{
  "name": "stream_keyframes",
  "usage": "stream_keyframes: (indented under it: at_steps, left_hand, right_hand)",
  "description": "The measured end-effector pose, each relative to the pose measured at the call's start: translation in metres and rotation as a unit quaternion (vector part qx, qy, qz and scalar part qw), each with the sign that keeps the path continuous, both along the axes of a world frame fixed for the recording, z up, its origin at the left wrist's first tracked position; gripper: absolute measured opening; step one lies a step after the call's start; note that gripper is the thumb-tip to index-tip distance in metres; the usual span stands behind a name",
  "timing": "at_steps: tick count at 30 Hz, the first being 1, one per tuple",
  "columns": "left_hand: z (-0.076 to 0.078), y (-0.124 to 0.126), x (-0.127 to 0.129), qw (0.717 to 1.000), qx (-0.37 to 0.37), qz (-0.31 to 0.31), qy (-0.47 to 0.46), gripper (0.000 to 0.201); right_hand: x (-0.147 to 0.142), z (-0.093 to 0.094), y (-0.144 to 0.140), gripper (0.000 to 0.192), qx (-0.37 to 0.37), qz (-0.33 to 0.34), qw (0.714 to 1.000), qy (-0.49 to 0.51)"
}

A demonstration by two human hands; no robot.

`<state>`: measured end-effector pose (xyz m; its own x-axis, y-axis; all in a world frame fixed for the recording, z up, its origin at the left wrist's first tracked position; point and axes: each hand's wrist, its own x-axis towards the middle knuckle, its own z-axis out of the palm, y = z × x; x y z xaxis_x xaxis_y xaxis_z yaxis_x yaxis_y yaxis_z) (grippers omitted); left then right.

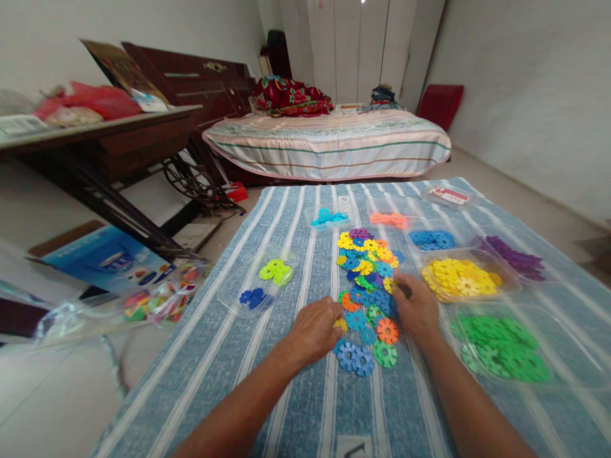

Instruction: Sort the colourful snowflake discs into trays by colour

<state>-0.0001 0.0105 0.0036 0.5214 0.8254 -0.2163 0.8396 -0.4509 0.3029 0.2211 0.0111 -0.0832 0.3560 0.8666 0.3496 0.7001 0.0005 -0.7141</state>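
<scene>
Sorting looks partly done, judging by how things lie: a mixed pile of plastic flower discs sits in the middle of the blue striped cloth covering the bench, while clear trays around it already hold single colours. To the right, the yellow tray and the green tray are well filled; farther back, a blue tray, a purple heap, an orange tray and a light blue tray hold smaller lots. On the left, one tray carries a few lime and dark blue discs together. A fair number of mixed discs remain loose in the pile, so I judge the work roughly midway, with the centre heap left to clear. The left hand lies palm down at the near left edge of the pile, fingers curled loosely onto the discs, touching a yellow one under the fingertips; whether it actually grips a disc I cannot tell. The right hand rests at the pile's right edge, fingers bent inward and pinched close near a yellow disc; its hold is hidden by the knuckles, so that too I cannot tell. Both forearms reach forward from the near edge, converging on the pile. Beyond the bench stand a bed and a dark wooden table.
</scene>
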Motion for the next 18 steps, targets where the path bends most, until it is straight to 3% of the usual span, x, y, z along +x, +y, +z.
stream_keyframes:
  at_steps: [7,12,15,18]
  left_hand:
    - [-0.007,0.009,-0.007,0.986,-0.096,0.075,-0.112,0.007]
    - [-0.003,0.022,-0.007,0.973,-0.109,0.096,-0.181,0.009]
    - [0.004,0.029,0.019,0.963,-0.121,0.092,-0.224,0.008]
    - [0.013,0.035,0.065,0.938,-0.158,0.080,-0.299,0.008]
  right_hand:
    - [0.000,0.000,0.003,0.028,0.013,0.006,1.000,0.008]
    - [0.000,0.000,0.006,0.028,0.011,0.009,1.000,0.007]
    - [-0.002,-0.001,0.005,0.029,0.019,0.000,1.000,0.005]
    - [-0.003,0.002,0.003,0.030,0.022,0.000,1.000,0.007]
